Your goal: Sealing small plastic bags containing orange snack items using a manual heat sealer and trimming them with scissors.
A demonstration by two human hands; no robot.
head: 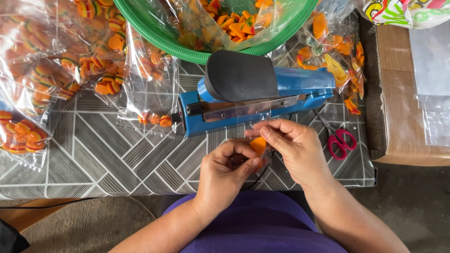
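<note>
My left hand (228, 165) and my right hand (291, 143) together pinch a small clear plastic bag (258, 140) with orange candy pieces inside. The bag's open top lies across the sealing bar of a blue heat sealer (300, 84) with a black press handle (240, 76), just beyond my fingers. Both hands sit at the near edge of the table, right in front of the sealer.
A green basin (197, 52) lined with clear plastic holds loose orange candies at the top. Several filled clear bags (51, 70) lie left and right (337, 61). Red-handled scissors (340, 140) rest to the right of my hand. A cardboard box (403, 117) stands far right.
</note>
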